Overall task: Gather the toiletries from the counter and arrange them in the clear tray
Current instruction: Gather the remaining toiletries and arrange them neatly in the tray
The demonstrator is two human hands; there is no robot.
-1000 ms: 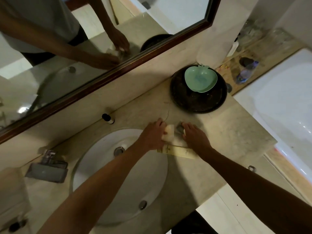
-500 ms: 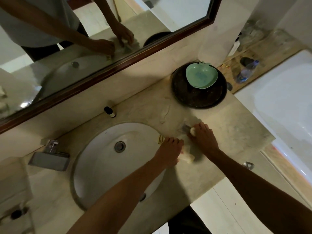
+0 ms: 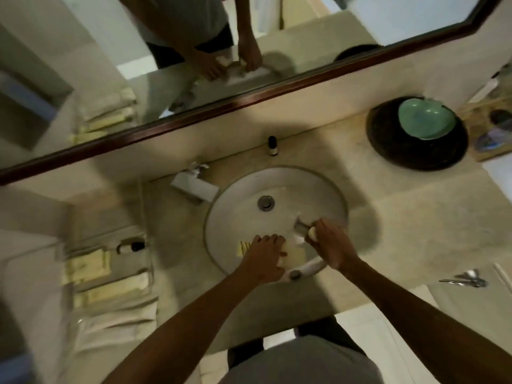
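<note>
Toiletries [image 3: 293,252] are held in both hands above the near side of the round white sink [image 3: 318,189]. The left hand [image 3: 261,260] has its fingers curled over a pale flat packet with a yellow striped end, and the right hand [image 3: 333,242] has its fingers pinched around a small pale piece and a crumpled wrapper. To the far left the clear tray [image 3: 108,275] sits on the bench [image 3: 401,231] with pale packets and a small dark-capped bottle [image 3: 130,247] inside. Another small bottle [image 3: 273,145] stands upright at the far wall, beside the tap [image 3: 194,184]. A green dish [image 3: 425,120] lies in a dark bowl [image 3: 415,153] at far right.
</note>
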